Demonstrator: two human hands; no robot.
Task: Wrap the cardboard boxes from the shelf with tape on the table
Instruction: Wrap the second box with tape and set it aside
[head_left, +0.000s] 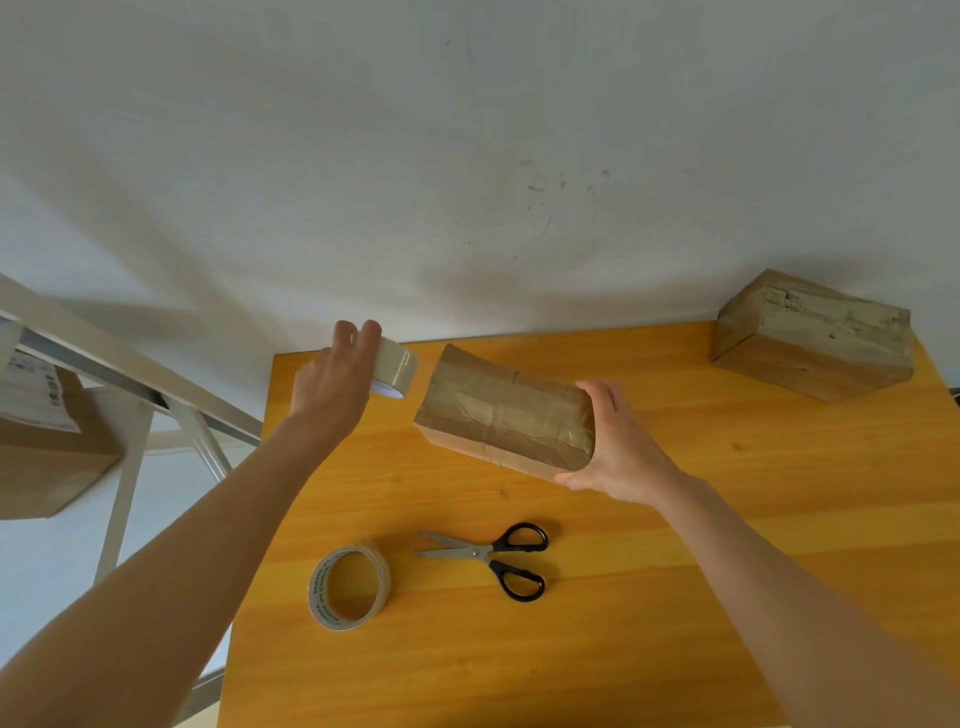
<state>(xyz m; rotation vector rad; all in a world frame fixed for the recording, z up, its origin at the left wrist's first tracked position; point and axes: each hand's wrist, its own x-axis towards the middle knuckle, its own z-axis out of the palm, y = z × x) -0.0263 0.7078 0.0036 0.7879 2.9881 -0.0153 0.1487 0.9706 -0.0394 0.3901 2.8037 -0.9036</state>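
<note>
Left hand (332, 379), fingers curled round tape roll (397, 371); right hand (618, 447) gripping one end of cardboard box (506, 415): pulling tape may swing it loose.

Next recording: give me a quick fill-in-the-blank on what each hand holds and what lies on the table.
1. The left hand grips a roll of ____.
2. The right hand holds a taped ____.
3. The scissors have ____ handles.
4. The spare roll lies on the table, to the ____ of the scissors.

Missing words: tape; box; black; left.
</note>
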